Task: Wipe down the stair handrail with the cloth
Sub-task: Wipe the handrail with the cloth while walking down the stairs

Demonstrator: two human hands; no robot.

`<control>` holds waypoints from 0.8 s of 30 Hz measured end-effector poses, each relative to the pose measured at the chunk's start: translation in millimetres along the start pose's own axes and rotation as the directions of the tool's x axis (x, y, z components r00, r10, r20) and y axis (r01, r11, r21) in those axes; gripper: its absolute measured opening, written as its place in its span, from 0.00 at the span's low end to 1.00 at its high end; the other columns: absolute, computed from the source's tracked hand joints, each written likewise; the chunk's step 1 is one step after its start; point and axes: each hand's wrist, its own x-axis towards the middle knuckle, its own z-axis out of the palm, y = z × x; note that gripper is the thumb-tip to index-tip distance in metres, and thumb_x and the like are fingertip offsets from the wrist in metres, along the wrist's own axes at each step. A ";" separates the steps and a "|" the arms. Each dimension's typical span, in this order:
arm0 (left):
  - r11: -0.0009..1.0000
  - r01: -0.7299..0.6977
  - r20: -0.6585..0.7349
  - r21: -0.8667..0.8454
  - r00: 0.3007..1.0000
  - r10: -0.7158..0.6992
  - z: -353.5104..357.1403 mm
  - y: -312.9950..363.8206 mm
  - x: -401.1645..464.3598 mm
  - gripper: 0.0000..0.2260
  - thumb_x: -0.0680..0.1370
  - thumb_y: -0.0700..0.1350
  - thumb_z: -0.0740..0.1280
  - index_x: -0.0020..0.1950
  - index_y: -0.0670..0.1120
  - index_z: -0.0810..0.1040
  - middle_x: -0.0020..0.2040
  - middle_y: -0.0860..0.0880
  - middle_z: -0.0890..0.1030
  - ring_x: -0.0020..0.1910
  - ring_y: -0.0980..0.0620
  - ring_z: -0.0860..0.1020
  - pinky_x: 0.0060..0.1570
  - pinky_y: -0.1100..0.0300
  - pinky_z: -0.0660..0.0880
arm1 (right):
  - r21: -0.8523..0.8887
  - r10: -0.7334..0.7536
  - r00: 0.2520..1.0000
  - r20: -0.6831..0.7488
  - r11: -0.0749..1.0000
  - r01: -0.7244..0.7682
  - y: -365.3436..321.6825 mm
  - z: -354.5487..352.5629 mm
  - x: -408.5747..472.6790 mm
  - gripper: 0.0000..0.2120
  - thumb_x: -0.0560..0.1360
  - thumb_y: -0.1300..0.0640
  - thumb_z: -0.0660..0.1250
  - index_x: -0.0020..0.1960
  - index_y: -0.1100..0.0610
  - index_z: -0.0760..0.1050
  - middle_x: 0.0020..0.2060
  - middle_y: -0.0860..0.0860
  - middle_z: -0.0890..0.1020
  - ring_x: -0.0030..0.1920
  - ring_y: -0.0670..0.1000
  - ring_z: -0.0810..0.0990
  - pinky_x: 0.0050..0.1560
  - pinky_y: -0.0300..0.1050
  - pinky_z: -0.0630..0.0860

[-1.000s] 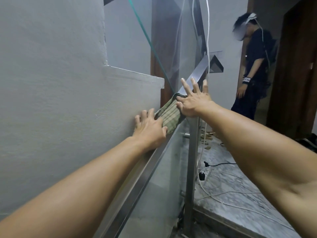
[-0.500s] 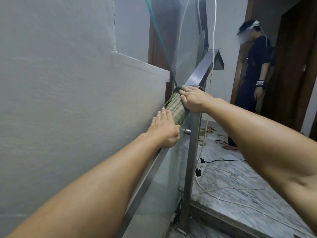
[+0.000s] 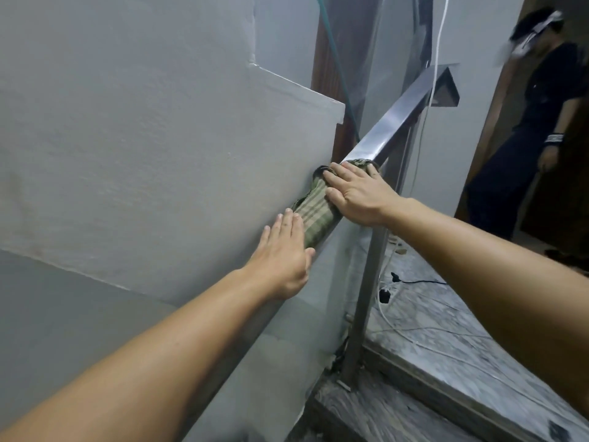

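At mid-frame the right hand lies flat, fingers together, pressing the cloth onto the handrail. Just below, the left hand rests flat, fingers together, on the cloth's lower end. A person stands upper right.

- L hand, R hand: bare, no gloves, rings or watch
- both forearms bare to frame edge; no sleeves visible
- nails short, unpainted
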 end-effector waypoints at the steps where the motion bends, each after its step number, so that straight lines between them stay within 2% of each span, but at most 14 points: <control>1: 1.000 0.015 0.006 0.005 1.000 -0.015 1.5 -3.9 -13.0 0.29 0.82 0.50 0.49 0.76 0.39 0.39 0.78 0.41 0.39 0.78 0.45 0.39 0.76 0.49 0.41 | -0.001 -0.005 1.000 -0.001 1.000 0.005 -10.4 2.0 -6.5 0.25 0.80 0.44 0.43 0.76 0.49 0.53 0.78 0.49 0.52 0.77 0.50 0.47 0.74 0.62 0.42; 5: 0.998 0.061 0.013 0.022 0.998 -0.061 9.8 -26.2 -76.1 0.29 0.82 0.51 0.49 0.76 0.40 0.39 0.78 0.42 0.38 0.77 0.47 0.39 0.76 0.51 0.40 | -0.047 -0.088 0.996 -0.003 0.995 0.087 -56.5 7.4 -37.0 0.26 0.78 0.37 0.43 0.73 0.45 0.58 0.76 0.47 0.59 0.75 0.52 0.54 0.68 0.63 0.50; 8: 0.991 0.108 0.064 0.074 0.992 -0.113 10.9 -43.0 -128.2 0.31 0.81 0.56 0.48 0.77 0.40 0.40 0.79 0.42 0.41 0.78 0.48 0.40 0.76 0.52 0.40 | -0.066 -0.211 0.975 0.067 0.974 0.215 -87.9 0.0 -55.1 0.28 0.76 0.33 0.45 0.68 0.44 0.66 0.73 0.50 0.64 0.72 0.55 0.57 0.66 0.61 0.52; 11: 0.983 0.174 -0.018 0.060 0.985 -0.173 3.2 -48.1 -152.7 0.33 0.79 0.61 0.50 0.76 0.39 0.54 0.78 0.41 0.53 0.78 0.46 0.49 0.77 0.51 0.44 | -0.096 -0.412 0.909 0.065 0.904 0.417 -106.0 -4.5 -62.9 0.26 0.76 0.35 0.52 0.67 0.46 0.70 0.75 0.51 0.61 0.74 0.56 0.52 0.70 0.62 0.49; 13: 0.980 0.197 -0.110 -0.029 0.974 -0.199 -2.9 -44.6 -145.6 0.29 0.80 0.56 0.55 0.74 0.39 0.58 0.77 0.39 0.57 0.77 0.44 0.53 0.76 0.51 0.47 | -0.064 -0.511 0.855 0.085 0.854 0.517 -111.6 -3.8 -61.3 0.25 0.77 0.39 0.56 0.71 0.46 0.67 0.78 0.49 0.54 0.77 0.54 0.46 0.74 0.63 0.44; 16: 0.960 0.225 -0.092 -0.164 0.966 -0.242 2.3 -35.1 -126.9 0.30 0.81 0.52 0.55 0.76 0.37 0.50 0.78 0.37 0.50 0.78 0.43 0.49 0.76 0.51 0.46 | 0.063 -0.494 0.844 0.207 0.868 0.492 -113.0 -5.4 -55.2 0.25 0.78 0.44 0.57 0.74 0.47 0.60 0.77 0.47 0.56 0.77 0.52 0.45 0.74 0.63 0.42; 19: 0.960 0.267 -0.056 -0.079 0.961 -0.272 22.7 -33.3 -123.8 0.31 0.82 0.53 0.51 0.77 0.38 0.43 0.79 0.39 0.44 0.78 0.44 0.45 0.76 0.51 0.43 | 0.056 -0.471 0.845 0.254 0.879 0.473 -107.3 -2.5 -53.3 0.28 0.78 0.40 0.53 0.76 0.47 0.56 0.77 0.45 0.58 0.77 0.50 0.46 0.74 0.61 0.42; 24: 0.967 0.255 -0.082 0.001 0.964 -0.254 32.0 -46.4 -156.1 0.30 0.82 0.52 0.50 0.76 0.39 0.40 0.79 0.41 0.42 0.78 0.46 0.43 0.76 0.51 0.42 | -0.010 -0.476 0.842 0.254 0.869 0.495 -123.0 13.5 -75.4 0.33 0.75 0.32 0.40 0.77 0.44 0.47 0.77 0.44 0.53 0.77 0.48 0.43 0.75 0.56 0.39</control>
